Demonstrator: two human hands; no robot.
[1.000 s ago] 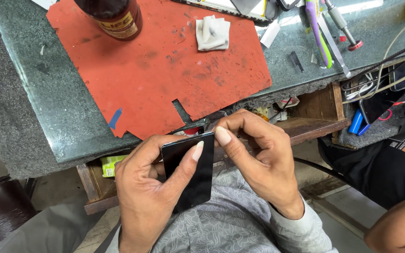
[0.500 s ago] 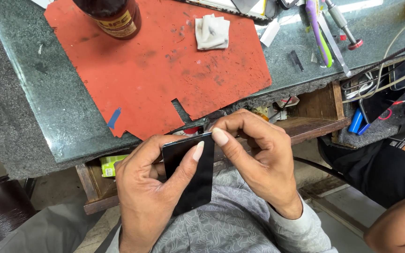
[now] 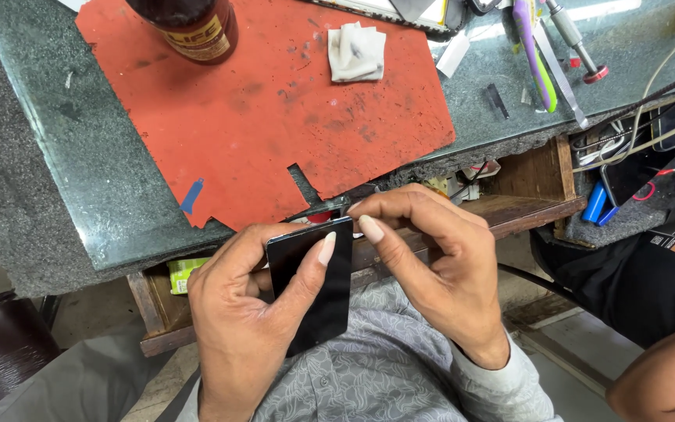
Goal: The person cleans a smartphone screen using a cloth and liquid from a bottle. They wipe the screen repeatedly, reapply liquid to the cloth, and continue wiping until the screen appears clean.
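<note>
My left hand [image 3: 244, 312] grips a black flat phone [image 3: 312, 293], held upright over my lap with the thumb lying across its dark face. My right hand [image 3: 431, 266] pinches a thin dark tool [image 3: 318, 209] at the phone's top edge, its fingertips touching the upper right corner. Both hands hover just in front of the worktable's edge, above a grey patterned shirt [image 3: 369, 375].
A red mat [image 3: 275, 101] covers the green stone worktable [image 3: 95, 180]. On it stand a dark bottle [image 3: 189, 27] and a folded white cloth [image 3: 357, 51]. Screwdrivers and tweezers [image 3: 544, 47] lie at the right. An open wooden drawer [image 3: 533, 187] and cables [image 3: 650, 125] are beyond. Another person's arm [image 3: 662, 375] is at the lower right.
My right hand's fingers have shifted very slightly at the phone's top edge. Everything else stays as it was.
</note>
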